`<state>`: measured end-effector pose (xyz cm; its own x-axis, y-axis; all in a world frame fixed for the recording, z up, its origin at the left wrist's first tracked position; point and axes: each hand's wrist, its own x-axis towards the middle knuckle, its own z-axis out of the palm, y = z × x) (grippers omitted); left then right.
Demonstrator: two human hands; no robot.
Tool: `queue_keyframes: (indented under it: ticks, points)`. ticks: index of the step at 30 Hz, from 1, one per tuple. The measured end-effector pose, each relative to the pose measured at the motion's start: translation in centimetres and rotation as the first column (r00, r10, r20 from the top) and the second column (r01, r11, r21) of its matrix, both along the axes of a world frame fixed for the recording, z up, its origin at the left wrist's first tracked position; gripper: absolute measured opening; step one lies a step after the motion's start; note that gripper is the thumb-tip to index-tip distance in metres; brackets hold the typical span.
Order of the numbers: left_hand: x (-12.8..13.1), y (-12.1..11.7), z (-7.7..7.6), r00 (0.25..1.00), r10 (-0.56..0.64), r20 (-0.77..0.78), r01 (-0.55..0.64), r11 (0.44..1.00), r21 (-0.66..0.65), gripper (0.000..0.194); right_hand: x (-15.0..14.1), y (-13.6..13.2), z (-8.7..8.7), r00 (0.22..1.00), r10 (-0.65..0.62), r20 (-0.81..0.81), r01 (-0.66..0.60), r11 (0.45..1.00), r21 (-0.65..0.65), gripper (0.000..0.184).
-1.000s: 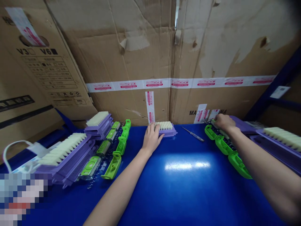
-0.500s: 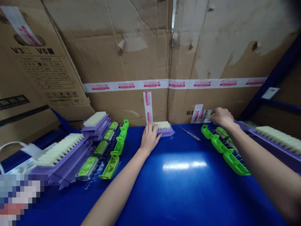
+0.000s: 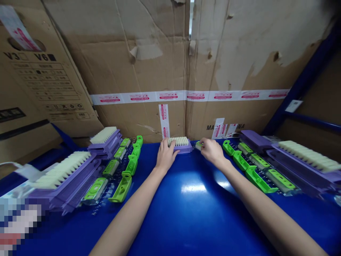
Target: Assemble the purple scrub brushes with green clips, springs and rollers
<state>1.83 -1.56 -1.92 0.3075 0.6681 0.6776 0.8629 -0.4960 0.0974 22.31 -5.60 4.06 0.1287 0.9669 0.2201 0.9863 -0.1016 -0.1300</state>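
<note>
Block [image 3: 198, 145] apparently in right hand [image 3: 211, 151]

1 purple brush [image 3: 183, 148], cream bristles [image 3: 180, 141] up, beside 1 small green-topped piece [image 3: 198, 145]

The tabletop [image 3: 170, 220] is smooth, glossy blue, throwing back a bright streak of light; the cardboard backing [image 3: 144, 74] is matt and creased, rough in its torn, peeled patches; the printed tape [image 3: 138, 97] across it looks smooth; the middle brush block [image 3: 183, 148] has a dull purple plastic body under matt, cream bristles; the green brackets [image 3: 121, 189] are shiny moulded plastic; the thin coils [image 3: 124, 161] appear metallic; the blue rack post [image 3: 305, 77] looks like painted metal.
</note>
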Motion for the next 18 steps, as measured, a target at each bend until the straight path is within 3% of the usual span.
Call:
queue_keyframes:
  ticks: [9, 15, 18]
  points:
    - [0.0, 0.1, 0.0, 1.000, 0.022, 0.018, -0.022, 1.000, -0.021, 0.042, -0.9, -0.1, -2.9, 0.995, -0.001, 0.103, -0.010, 0.995, 0.098, 0.030]
    - [0.2, -0.1, 0.1, 0.998, 0.063, -0.006, -0.063, 0.997, -0.050, 0.047, 0.0, 0.0, -3.8, 0.993, 0.014, 0.119, -0.037, 0.980, 0.194, 0.029]
    - [0.3, -0.2, 0.3, 0.995, 0.104, 0.006, -0.104, 0.994, -0.032, 0.051, 0.1, -0.2, -4.0, 0.987, 0.077, 0.139, -0.108, 0.967, 0.232, 0.035]
